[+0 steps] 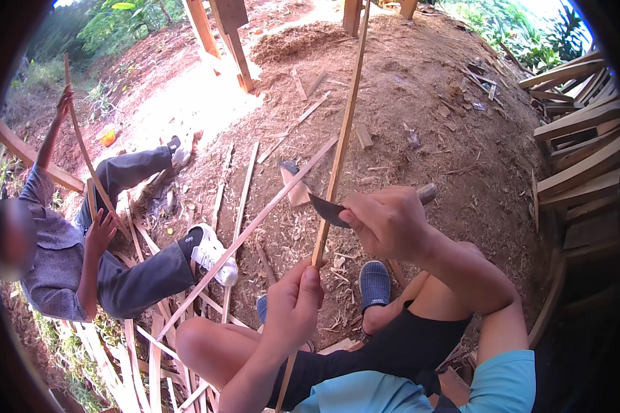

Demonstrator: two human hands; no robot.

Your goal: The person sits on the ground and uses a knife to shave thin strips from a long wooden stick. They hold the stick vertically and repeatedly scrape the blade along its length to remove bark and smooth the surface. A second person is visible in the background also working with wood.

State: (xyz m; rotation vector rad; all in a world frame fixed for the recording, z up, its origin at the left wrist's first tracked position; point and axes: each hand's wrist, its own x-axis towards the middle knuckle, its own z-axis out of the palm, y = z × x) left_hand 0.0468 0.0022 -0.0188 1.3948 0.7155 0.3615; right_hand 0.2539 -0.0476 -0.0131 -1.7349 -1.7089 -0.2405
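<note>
A long, thin wooden strip (pixel 346 131) runs upright from my lap to the top of the head view. My left hand (pixel 291 303) is closed around it just above my knees. In my right hand (pixel 387 219) is a knife with a dark curved blade (pixel 328 210), its pale wooden handle (pixel 427 193) sticking out beyond the fist. The blade lies across the strip and touches it a little above my left hand. A pinkish wooden strip (pixel 255 234) slants behind my left hand, leaning from the lower left up toward the middle.
At left a person (pixel 62 234) sits on the ground with a long strip (pixel 83 144) in a raised hand. Cut strips (pixel 138 365) lie at lower left. Stacked boards (pixel 579 151) stand at right. Wooden posts (pixel 231 41) rise at the back; shavings cover the soil.
</note>
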